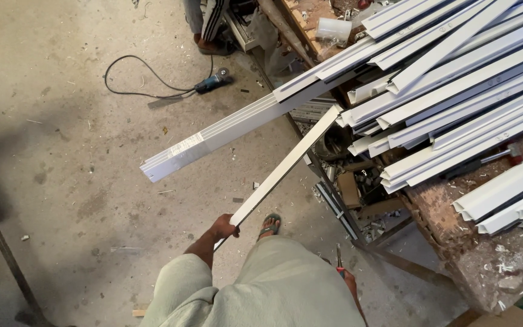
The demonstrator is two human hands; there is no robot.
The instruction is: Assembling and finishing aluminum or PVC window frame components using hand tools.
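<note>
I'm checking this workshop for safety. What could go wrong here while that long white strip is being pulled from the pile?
The left hand grips only the near end of the white strip, so its far end could swing and dislodge the stacked white profiles, which overhang the bench. The angle grinder and its looping cable lie on the floor, a likely trip hazard. The foot in an open sandal is exposed to falling pieces.

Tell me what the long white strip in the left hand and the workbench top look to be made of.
White strip, gripped by the left hand: probably painted or coated aluminium, going by its thin, straight, even section and smooth matte white face; plastic cannot be ruled out.
Workbench top: looks like bare, worn wood, brown and rough, littered with white shavings.
</note>
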